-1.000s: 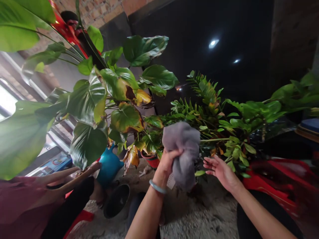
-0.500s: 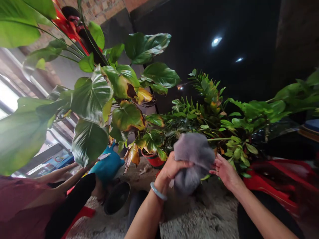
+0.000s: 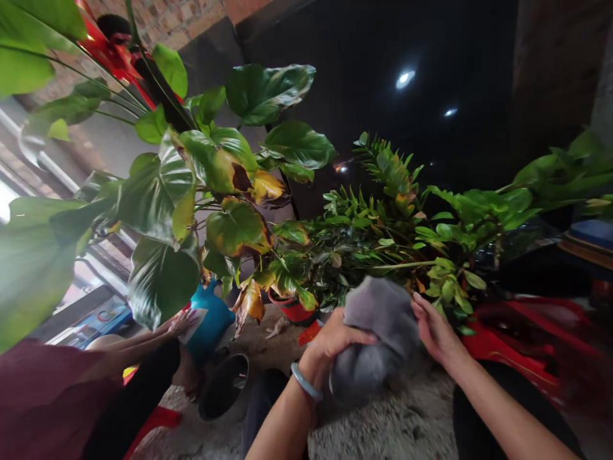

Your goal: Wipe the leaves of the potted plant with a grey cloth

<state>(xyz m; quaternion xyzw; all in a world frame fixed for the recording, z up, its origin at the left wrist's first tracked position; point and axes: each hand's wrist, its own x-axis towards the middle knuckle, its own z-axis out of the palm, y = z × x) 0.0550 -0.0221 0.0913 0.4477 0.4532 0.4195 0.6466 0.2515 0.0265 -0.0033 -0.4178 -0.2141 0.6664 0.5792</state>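
Low over the rough floor (image 3: 383,428), left fingers (image 3: 361,337) clenched round grey cloth (image 3: 383,313), bunched, some hanging below the grip. At the cloth's upper right edge, right fingers (image 3: 421,309) half curled; cannot tell if pinching or merely near. On left wrist, pale bangle (image 3: 305,381). Just behind the cloth, leafy plants (image 3: 371,220). Leftward, red pot (image 3: 297,311), then black bucket (image 3: 223,390). Farther left, co-worker's hand (image 3: 184,322) beside blue object (image 3: 211,324). To the right, red plastic (image 3: 514,358). Behind the plants, dark panel (image 3: 354,64).
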